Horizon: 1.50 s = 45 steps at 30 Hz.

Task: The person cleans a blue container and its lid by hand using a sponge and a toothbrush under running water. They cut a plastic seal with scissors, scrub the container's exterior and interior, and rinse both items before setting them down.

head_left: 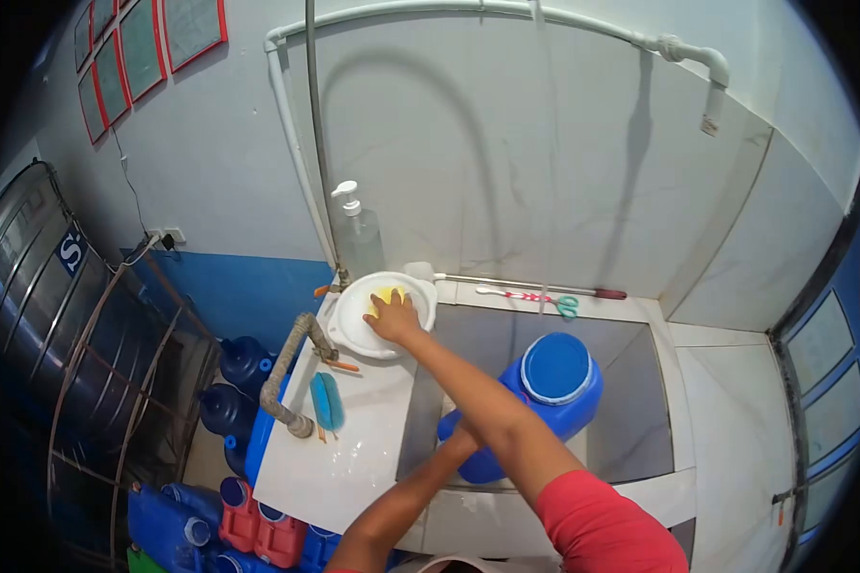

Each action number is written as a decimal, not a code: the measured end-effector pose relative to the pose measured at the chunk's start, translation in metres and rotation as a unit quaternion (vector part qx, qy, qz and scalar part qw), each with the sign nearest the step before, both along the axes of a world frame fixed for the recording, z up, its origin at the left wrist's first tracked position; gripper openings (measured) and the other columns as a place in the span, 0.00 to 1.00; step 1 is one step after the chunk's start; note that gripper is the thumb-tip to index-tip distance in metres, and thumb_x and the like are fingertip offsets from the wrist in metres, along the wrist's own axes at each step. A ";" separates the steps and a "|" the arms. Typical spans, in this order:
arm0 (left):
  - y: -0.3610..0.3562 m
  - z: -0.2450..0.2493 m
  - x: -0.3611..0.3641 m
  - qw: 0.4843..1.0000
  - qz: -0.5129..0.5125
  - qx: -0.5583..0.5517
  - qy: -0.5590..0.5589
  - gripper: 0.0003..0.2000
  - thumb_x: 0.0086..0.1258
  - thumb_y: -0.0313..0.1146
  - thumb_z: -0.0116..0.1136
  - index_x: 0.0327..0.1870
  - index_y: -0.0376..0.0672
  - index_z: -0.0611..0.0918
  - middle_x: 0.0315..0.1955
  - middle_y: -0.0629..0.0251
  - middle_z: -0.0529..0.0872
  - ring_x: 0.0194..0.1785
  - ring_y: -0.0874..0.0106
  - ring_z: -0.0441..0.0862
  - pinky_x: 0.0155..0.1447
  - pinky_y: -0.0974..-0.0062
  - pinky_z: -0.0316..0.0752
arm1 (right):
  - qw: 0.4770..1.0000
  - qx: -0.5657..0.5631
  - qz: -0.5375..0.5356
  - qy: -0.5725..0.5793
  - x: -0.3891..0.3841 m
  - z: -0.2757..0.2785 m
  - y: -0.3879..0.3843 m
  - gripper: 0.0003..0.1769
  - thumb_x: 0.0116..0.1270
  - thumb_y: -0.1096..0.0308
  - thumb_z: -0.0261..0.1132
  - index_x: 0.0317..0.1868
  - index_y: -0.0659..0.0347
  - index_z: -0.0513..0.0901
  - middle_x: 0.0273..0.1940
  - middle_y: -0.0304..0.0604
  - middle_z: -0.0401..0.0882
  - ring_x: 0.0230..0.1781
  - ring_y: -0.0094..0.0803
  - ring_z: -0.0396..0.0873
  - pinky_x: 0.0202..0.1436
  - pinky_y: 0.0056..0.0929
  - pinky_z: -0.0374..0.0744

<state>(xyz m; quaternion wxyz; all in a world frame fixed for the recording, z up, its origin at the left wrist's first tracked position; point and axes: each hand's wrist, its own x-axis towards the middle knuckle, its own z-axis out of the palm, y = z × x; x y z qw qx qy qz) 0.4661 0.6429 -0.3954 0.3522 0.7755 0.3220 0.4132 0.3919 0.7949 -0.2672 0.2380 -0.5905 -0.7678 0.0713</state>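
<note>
My right hand (392,317) reaches into a round white basin (355,334) on the counter. Its fingers curl from above over a yellow sponge (389,291). A large blue jug (578,406) with a round blue lid (557,368) stands in the grey sink, leaning slightly. Against the jug's handle side is my left hand (466,437); my right forearm crosses over it and hides its fingers, so its grip cannot be seen. Left of the sink, a blue brush (327,401) lies on the wet white counter (354,477), below the basin.
A pump bottle (361,239) stands behind the basin. Along the sink's back ledge lie a long-handled tool (545,286), a red-and-white brush (511,295) and green-handled scissors (567,306). A curved pipe (282,372) rises at the counter's left. Several jugs (248,516) crowd the floor.
</note>
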 end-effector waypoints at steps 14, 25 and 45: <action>0.002 0.105 0.043 0.978 0.009 0.005 0.208 0.18 0.66 0.46 0.53 0.44 0.38 0.75 0.22 0.47 0.82 0.27 0.47 0.80 0.32 0.51 0.75 | 0.991 0.099 -0.067 -0.059 0.244 0.075 -0.124 0.23 0.58 0.66 0.59 0.56 0.52 0.77 0.56 0.60 0.71 0.54 0.56 0.71 0.58 0.46 0.70; -0.019 0.132 0.130 0.963 -0.019 0.026 0.269 0.20 0.66 0.48 0.53 0.38 0.35 0.75 0.22 0.45 0.82 0.30 0.47 0.81 0.34 0.52 0.75 | 0.953 0.215 -0.181 -0.112 0.392 0.038 -0.178 0.18 0.56 0.72 0.55 0.48 0.63 0.79 0.53 0.57 0.73 0.54 0.52 0.71 0.61 0.44 0.68; -0.037 0.107 0.046 0.950 0.142 -0.092 0.263 0.24 0.66 0.54 0.50 0.42 0.36 0.75 0.28 0.42 0.82 0.33 0.45 0.80 0.37 0.52 0.73 | 0.982 0.061 -0.096 0.147 0.369 -0.023 -0.191 0.21 0.67 0.65 0.51 0.55 0.73 0.69 0.58 0.62 0.65 0.59 0.53 0.64 0.64 0.48 0.63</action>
